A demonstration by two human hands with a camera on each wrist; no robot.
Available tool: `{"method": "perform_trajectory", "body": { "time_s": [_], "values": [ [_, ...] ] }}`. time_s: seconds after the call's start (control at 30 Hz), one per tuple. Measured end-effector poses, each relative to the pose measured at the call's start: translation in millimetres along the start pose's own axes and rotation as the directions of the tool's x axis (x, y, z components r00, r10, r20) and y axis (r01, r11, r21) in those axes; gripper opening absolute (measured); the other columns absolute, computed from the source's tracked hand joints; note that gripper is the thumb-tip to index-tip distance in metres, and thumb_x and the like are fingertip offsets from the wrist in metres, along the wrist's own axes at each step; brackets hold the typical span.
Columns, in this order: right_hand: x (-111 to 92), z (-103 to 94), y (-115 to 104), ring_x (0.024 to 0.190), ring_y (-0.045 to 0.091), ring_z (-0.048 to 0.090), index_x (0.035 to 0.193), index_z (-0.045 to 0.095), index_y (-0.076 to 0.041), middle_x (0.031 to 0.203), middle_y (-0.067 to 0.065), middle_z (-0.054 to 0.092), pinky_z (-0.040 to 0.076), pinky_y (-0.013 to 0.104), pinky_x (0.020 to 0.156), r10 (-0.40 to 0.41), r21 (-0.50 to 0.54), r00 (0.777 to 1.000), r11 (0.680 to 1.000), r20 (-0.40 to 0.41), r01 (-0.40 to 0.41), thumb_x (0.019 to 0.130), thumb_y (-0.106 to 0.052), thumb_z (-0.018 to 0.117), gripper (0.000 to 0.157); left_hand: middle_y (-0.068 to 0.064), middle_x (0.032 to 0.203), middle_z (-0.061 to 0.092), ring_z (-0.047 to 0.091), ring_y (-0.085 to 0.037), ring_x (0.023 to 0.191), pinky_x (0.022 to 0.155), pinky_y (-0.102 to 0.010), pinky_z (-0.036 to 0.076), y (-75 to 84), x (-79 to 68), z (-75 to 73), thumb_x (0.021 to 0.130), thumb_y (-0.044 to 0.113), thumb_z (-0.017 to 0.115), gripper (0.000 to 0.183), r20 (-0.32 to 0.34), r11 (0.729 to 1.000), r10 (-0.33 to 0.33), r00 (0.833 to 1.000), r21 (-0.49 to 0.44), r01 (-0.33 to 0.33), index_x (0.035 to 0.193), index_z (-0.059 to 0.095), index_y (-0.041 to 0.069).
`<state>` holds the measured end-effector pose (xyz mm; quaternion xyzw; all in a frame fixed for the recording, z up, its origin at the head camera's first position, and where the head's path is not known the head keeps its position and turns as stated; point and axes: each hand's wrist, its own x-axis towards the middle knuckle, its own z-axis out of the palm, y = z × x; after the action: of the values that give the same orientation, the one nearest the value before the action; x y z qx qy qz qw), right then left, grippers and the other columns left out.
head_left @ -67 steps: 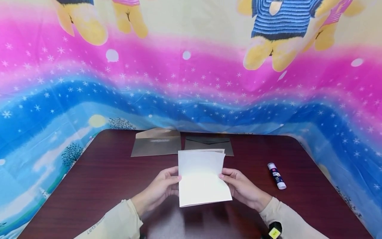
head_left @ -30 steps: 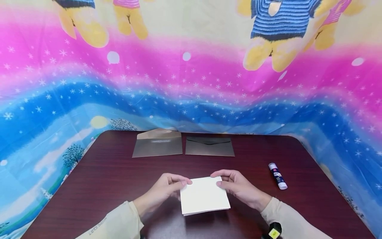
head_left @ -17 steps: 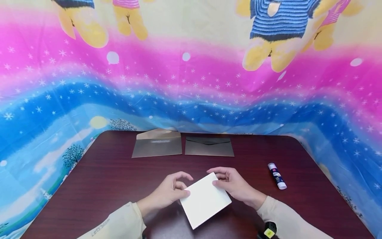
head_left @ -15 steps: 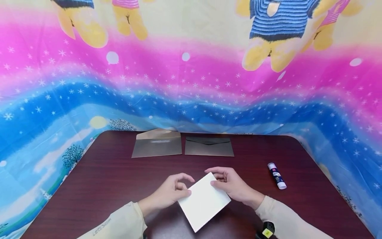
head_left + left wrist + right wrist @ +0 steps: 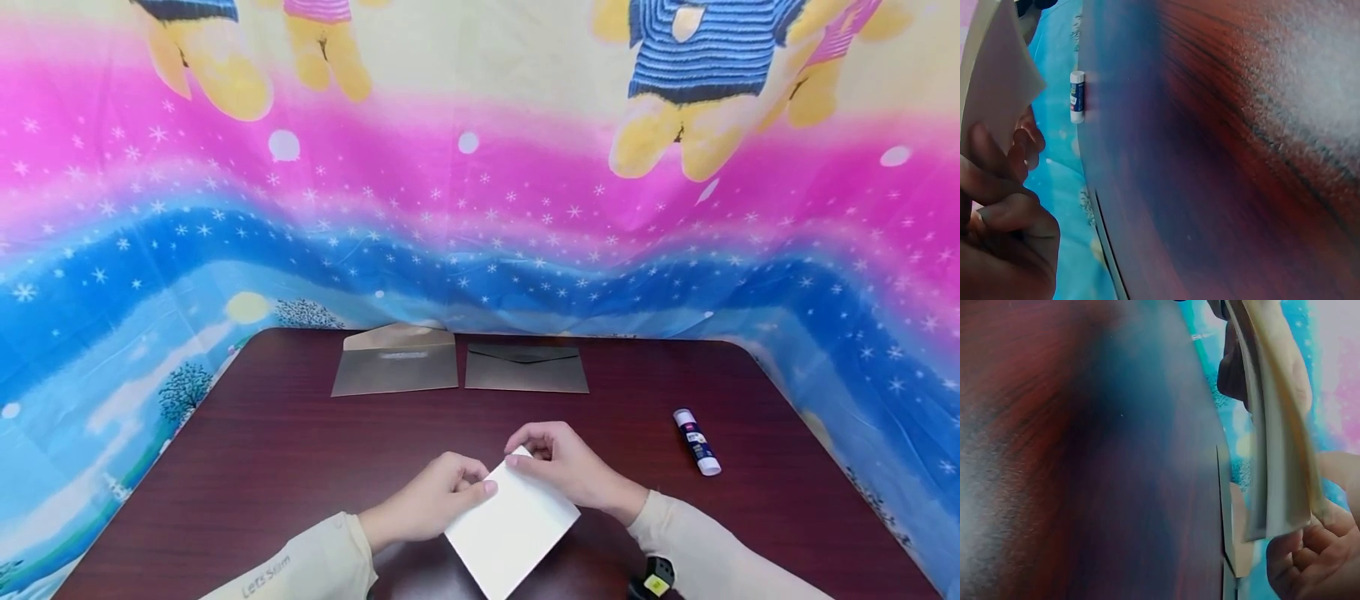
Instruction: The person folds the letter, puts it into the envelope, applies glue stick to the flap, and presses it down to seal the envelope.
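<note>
In the head view, a folded white paper hangs slanted over the near middle of the dark red table, one corner pointing far; the left hand pinches its left edge, thumb on top, and the right hand pinches it by that far corner, a two-sided grip that probably steadies the loose layers. Far left lies a grey envelope with its flap raised, beside it a grey envelope with its flap down, and to the right a glue stick, perhaps all set aside to leave working room near the person. The left wrist view shows the paper upright above curled left fingers. The right wrist view shows its leaves parted, right fingertips gripping one end
</note>
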<state>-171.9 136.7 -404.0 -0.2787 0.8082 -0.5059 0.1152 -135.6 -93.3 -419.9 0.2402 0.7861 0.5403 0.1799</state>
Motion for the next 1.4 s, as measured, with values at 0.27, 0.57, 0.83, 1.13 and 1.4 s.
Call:
{"method": "perform_trajectory", "body": {
  "time_s": [0.27,0.57,0.83,1.13,1.4],
  "values": [
    [5.0,0.6,-8.2,0.066,0.003,0.055,0.084,0.074,-0.011,0.076,0.001,0.069,0.049,0.02,0.055,-0.059,-0.132,0.993,0.989,0.107,0.073,0.093,-0.018,0.073,0.012,0.001,0.059,0.066,0.059,0.0,0.051,0.05,-0.02,0.049,6.3,-1.2,3.3,0.102,0.025,0.059,0.026,0.014,0.99,0.026,1.0,0.141,-0.027,0.091,0.072,0.006],
    [7.7,-19.4,3.9,0.065,0.004,0.058,0.09,0.073,-0.005,0.077,0.008,0.07,0.05,0.022,0.058,-0.066,-0.089,0.993,0.993,0.103,0.075,0.091,-0.014,0.075,0.009,0.008,0.047,0.04,0.031,0.003,0.038,0.039,-0.016,0.026,4.7,-4.0,-1.9,0.101,0.025,0.061,0.023,0.017,0.992,0.003,1.0,0.124,-0.005,0.091,0.072,0.006],
    [-0.5,-32.0,21.9,0.069,0.014,0.064,0.104,0.069,0.004,0.084,0.018,0.069,0.057,0.029,0.065,0.016,-0.001,0.997,1.0,-0.069,-0.016,0.101,-0.015,0.061,0.021,0.007,0.049,0.046,0.04,0.0,0.04,0.039,-0.017,0.031,-1.0,-10.4,-9.6,0.103,0.024,0.058,0.024,-0.123,0.999,-0.015,0.992,0.049,0.021,0.089,0.067,0.007],
    [-10.1,-1.5,6.6,0.078,0.009,0.067,0.12,0.055,0.001,0.09,-0.003,0.07,0.057,0.026,0.075,0.176,0.493,0.984,0.858,-0.012,-0.148,0.111,-0.036,0.037,0.042,0.005,0.048,0.032,0.026,-0.005,0.04,0.042,-0.02,0.022,8.3,-0.9,-11.6,0.103,0.02,0.057,0.017,-0.497,0.999,-0.043,0.867,-0.028,0.033,0.091,0.064,0.009],
    [-12.9,16.5,-5.2,0.076,0.003,0.066,0.116,0.06,0.011,0.086,-0.01,0.072,0.055,0.024,0.071,0.124,0.393,0.992,0.914,-0.031,-0.102,0.106,-0.021,0.052,0.035,0.002,0.048,0.041,0.039,-0.009,0.033,0.036,-0.022,0.034,9.4,3.8,-3.8,0.106,0.022,0.052,0.02,-0.522,0.995,-0.06,0.851,-0.099,0.009,0.092,0.058,0.009]
  ]
}}
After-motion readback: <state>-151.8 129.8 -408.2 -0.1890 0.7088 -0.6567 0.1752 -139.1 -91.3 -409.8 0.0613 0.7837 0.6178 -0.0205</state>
